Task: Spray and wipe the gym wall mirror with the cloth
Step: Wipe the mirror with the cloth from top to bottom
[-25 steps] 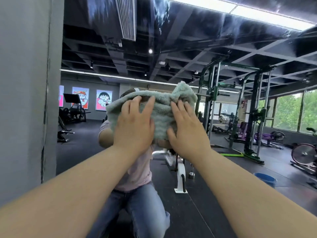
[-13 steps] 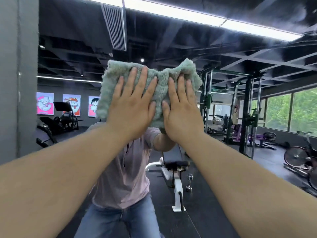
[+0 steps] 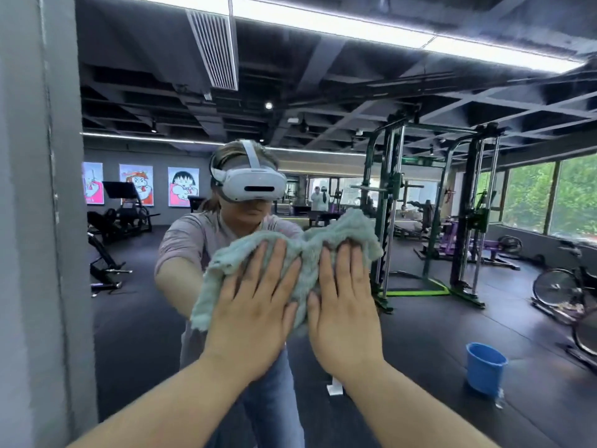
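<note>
While both palms press flat, the left hand [image 3: 255,315] and right hand [image 3: 345,305] — fingers straight, close together — pin the green cloth [image 3: 300,253] against the mirror [image 3: 403,334] at frame centre.

A blue bucket [image 3: 485,370] stands on the dark floor [image 3: 420,337].

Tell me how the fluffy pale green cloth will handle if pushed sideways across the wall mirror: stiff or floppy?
Probably floppy: the fluffy pale green cloth is rumpled and its edges sag beyond the left hand and right hand. Likely to bunch when pushed, as folds already gather between the flat palms.
</note>
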A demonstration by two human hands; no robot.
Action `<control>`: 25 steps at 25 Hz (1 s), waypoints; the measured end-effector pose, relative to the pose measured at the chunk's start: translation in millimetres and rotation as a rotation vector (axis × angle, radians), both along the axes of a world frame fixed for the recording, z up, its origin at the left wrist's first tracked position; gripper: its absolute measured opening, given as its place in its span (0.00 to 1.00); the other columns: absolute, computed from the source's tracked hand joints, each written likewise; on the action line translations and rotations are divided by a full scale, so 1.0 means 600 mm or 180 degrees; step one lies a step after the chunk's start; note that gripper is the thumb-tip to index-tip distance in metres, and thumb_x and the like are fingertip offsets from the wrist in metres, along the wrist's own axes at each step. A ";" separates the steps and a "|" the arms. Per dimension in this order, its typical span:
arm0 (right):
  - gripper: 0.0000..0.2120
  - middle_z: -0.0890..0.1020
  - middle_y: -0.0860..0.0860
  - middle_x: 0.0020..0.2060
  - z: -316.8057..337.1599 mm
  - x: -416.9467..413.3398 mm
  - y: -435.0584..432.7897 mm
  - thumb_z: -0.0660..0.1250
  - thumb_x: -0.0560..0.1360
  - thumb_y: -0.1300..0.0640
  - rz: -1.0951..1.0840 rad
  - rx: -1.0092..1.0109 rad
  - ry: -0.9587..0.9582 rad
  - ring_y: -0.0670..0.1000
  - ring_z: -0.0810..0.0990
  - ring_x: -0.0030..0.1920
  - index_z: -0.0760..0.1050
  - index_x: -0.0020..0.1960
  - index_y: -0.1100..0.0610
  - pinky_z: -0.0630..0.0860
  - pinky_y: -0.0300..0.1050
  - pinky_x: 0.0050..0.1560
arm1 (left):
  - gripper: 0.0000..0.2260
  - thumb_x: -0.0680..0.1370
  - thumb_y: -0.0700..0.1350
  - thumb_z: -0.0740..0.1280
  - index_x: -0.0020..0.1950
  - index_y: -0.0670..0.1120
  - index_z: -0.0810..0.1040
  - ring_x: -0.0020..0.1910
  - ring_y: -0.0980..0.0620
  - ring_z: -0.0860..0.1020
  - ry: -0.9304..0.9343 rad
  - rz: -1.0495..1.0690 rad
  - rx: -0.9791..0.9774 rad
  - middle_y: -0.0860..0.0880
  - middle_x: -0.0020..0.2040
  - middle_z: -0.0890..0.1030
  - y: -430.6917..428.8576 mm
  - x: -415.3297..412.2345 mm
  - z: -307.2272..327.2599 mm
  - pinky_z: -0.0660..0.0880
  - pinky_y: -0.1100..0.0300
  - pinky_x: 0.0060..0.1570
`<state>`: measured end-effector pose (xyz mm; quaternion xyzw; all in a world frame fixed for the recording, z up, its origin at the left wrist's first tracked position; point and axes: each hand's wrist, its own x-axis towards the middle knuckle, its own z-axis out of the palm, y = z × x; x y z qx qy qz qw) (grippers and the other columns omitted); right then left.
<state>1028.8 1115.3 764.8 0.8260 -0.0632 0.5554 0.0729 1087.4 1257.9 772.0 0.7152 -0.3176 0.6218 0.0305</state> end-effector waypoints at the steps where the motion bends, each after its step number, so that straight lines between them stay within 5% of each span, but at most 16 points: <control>1: 0.28 0.55 0.63 0.76 0.044 0.004 -0.003 0.47 0.82 0.50 0.0053 -0.0088 -0.0104 0.61 0.52 0.77 0.44 0.78 0.59 0.50 0.55 0.76 | 0.30 0.79 0.53 0.53 0.79 0.45 0.51 0.78 0.44 0.48 -0.0085 -0.0027 -0.0011 0.43 0.80 0.50 0.000 0.006 0.045 0.50 0.46 0.73; 6: 0.28 0.52 0.63 0.77 0.347 0.022 -0.003 0.47 0.81 0.52 0.0247 0.0340 -0.0485 0.61 0.47 0.77 0.48 0.78 0.61 0.48 0.55 0.77 | 0.28 0.79 0.52 0.54 0.78 0.45 0.57 0.77 0.40 0.53 0.0015 -0.0068 -0.0595 0.41 0.78 0.55 -0.022 0.017 0.339 0.39 0.48 0.73; 8: 0.28 0.53 0.63 0.77 0.306 0.014 -0.002 0.48 0.81 0.52 0.0224 0.0324 -0.0399 0.61 0.48 0.78 0.49 0.78 0.61 0.47 0.53 0.77 | 0.28 0.79 0.53 0.54 0.79 0.47 0.55 0.77 0.40 0.52 0.0143 -0.0039 -0.0601 0.41 0.79 0.54 -0.014 0.011 0.313 0.39 0.47 0.74; 13: 0.29 0.53 0.61 0.77 0.047 -0.011 0.016 0.48 0.82 0.49 0.0044 0.0101 0.0084 0.61 0.50 0.77 0.42 0.78 0.57 0.46 0.52 0.76 | 0.29 0.78 0.54 0.55 0.78 0.50 0.55 0.76 0.40 0.55 0.0326 0.0058 -0.0178 0.44 0.79 0.52 0.032 -0.014 0.053 0.50 0.43 0.72; 20: 0.31 0.49 0.61 0.78 0.468 0.010 0.037 0.48 0.79 0.50 0.0235 0.0570 -0.0235 0.60 0.44 0.78 0.48 0.79 0.58 0.44 0.53 0.77 | 0.24 0.82 0.55 0.47 0.79 0.53 0.55 0.77 0.45 0.49 0.0300 -0.0139 -0.0684 0.47 0.79 0.52 0.025 0.019 0.454 0.37 0.51 0.73; 22: 0.31 0.45 0.60 0.78 0.489 0.011 0.040 0.48 0.79 0.50 0.0188 0.0485 -0.0143 0.60 0.41 0.78 0.45 0.79 0.58 0.41 0.52 0.77 | 0.24 0.82 0.55 0.47 0.79 0.53 0.53 0.78 0.45 0.49 0.0278 -0.0118 -0.0598 0.47 0.80 0.51 0.028 0.021 0.472 0.38 0.50 0.73; 25: 0.29 0.55 0.64 0.76 0.374 0.005 0.039 0.50 0.79 0.52 -0.0093 0.0287 -0.0279 0.63 0.51 0.77 0.52 0.78 0.63 0.54 0.56 0.76 | 0.25 0.80 0.53 0.51 0.77 0.52 0.60 0.77 0.44 0.55 0.0146 -0.0186 -0.0350 0.45 0.79 0.56 0.024 0.013 0.370 0.49 0.45 0.72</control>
